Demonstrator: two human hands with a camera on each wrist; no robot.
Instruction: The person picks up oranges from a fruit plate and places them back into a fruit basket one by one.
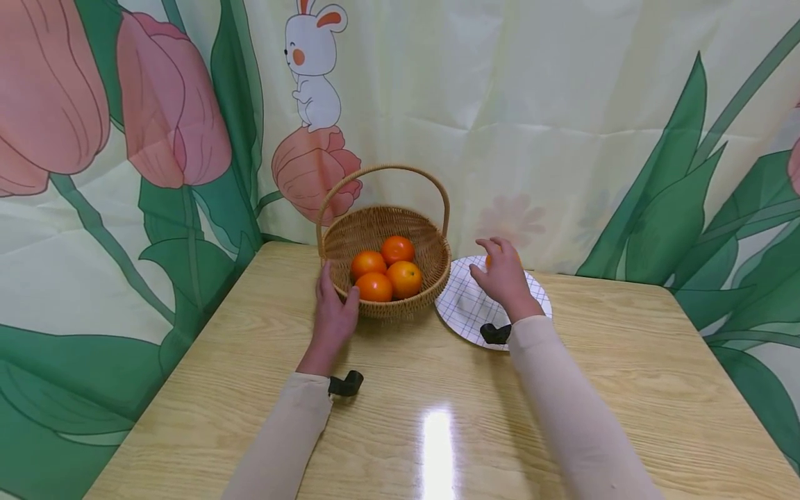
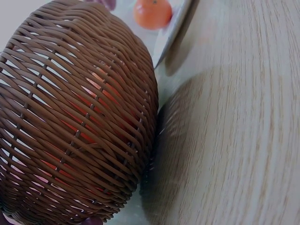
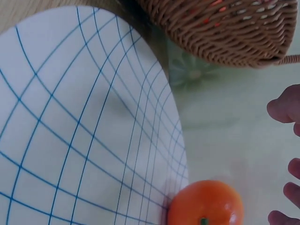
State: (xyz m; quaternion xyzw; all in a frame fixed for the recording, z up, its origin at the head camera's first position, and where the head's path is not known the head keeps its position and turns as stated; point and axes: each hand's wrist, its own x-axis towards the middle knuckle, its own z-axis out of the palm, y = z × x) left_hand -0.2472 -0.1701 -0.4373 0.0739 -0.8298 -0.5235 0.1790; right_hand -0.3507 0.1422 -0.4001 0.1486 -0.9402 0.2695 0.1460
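A round wicker basket (image 1: 415,221) with a tall arched handle holds several oranges (image 1: 405,279). My left hand (image 1: 334,319) rests against the basket's left side, its fingers along the outer wall and its thumb spread toward the front rim. Seen close in the left wrist view, the basket's woven side (image 2: 79,112) hides most of the fruit. My right hand (image 1: 505,279) hovers over a white plate (image 1: 462,305) with blue grid lines, fingers spread and holding nothing. One orange (image 3: 206,206) sits near the plate's far edge, below the fingertips (image 3: 286,105) and apart from them.
The wooden table (image 1: 406,389) carries both basket and plate, the plate just right of the basket. Behind the table's back edge hangs a curtain (image 1: 531,139) printed with tulips and a rabbit; the basket handle stands close in front of it.
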